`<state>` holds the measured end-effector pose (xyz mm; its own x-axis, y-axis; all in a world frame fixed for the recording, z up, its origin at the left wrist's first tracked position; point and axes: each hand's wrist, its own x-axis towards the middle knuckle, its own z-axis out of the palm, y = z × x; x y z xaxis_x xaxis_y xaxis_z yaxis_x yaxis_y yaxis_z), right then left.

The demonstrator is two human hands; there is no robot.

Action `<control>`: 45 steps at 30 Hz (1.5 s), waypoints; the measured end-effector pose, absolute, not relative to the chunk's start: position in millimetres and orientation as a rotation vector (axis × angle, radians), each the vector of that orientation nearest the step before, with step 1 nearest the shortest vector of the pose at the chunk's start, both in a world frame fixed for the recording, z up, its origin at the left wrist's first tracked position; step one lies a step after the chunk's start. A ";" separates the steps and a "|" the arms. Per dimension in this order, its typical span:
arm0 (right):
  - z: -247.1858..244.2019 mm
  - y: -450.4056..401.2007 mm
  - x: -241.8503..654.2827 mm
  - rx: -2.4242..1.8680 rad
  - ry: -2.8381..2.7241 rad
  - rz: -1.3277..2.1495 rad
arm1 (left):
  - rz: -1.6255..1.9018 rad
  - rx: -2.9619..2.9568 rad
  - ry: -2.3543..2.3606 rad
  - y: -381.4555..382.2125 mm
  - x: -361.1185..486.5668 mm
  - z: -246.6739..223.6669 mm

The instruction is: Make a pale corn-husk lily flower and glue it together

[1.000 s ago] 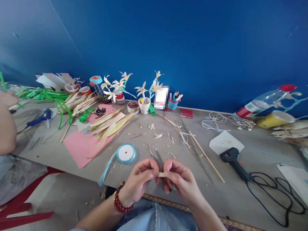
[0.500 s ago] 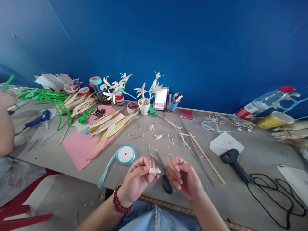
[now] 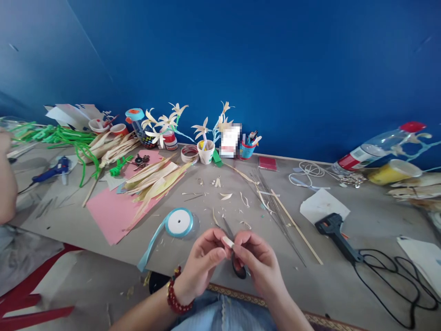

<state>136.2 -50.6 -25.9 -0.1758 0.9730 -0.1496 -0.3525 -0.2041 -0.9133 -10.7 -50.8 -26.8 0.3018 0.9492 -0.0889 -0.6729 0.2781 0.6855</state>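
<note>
The right hand's grip [image 3: 258,262] is pinched on one end of a pale strip [image 3: 228,242], held up just above the bench [image 3: 217,216] near its front edge. The left hand [image 3: 205,262] meets the strip with its forefinger; whether its grip is closed on it I cannot tell, as the far fingers are hidden. The strip's right end disappears under the right thumb. Below, scissors [image 3: 239,270] are partly covered by the right hand, only a blade and part of the dark handles showing. Left of the hands lies a blue ribbon spool [image 3: 179,222]; farther right, a black glue gun [image 3: 339,234]. Pixelation blurs an upright white object [image 3: 230,140] by the wall. Another person's arm [image 3: 6,188] is cut off at the left edge, a dry bundle [image 3: 413,189] at the right.
</note>
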 end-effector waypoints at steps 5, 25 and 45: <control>-27.2 -55.9 135.2 -1.067 -0.987 1.473 | 1.243 0.601 0.730 -54.5 -3.7 -31.3; -27.2 -56.4 144.2 -1.270 -1.123 1.433 | 1.250 0.744 0.887 -47.2 -11.3 -33.4; -49.0 -82.8 183.2 -1.683 -2.270 0.320 | 1.250 0.710 0.895 -38.4 -20.0 -21.4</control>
<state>183.2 -82.8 -49.0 -0.2708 0.9570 0.1038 0.8909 0.2900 -0.3495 -20.0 -38.4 -21.4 0.0751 0.9813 -0.1772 -0.4841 0.1912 0.8539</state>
